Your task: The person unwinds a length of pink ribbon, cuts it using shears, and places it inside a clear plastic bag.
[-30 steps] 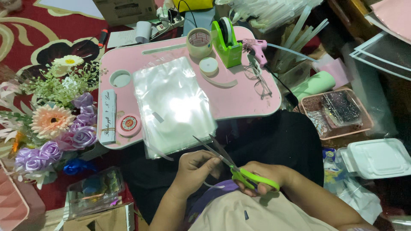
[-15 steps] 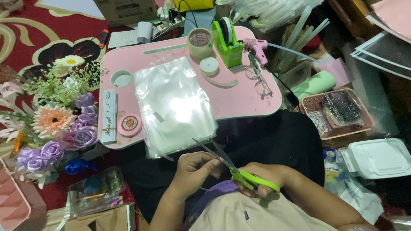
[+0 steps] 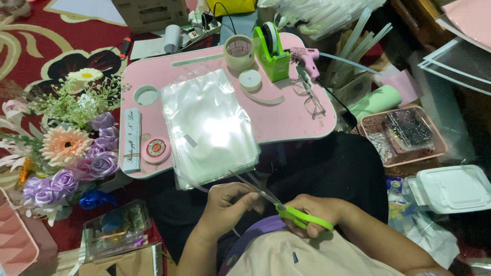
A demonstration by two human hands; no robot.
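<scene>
The right hand (image 3: 319,209) has its fingers closed through the green handles of the scissors (image 3: 286,209); the blades (2, parted) reach past the left hand (image 3: 227,204), whose fingers pinch a clear strip (image 3: 197,183) just below the pink bench (image 3: 286,117).

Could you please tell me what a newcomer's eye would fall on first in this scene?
Probably the pink lap table in the middle, with a glossy stack of clear plastic bags on it. Just below, the right hand works green-handled scissors beside the left hand. At far left lies a bunch of artificial flowers.
</scene>
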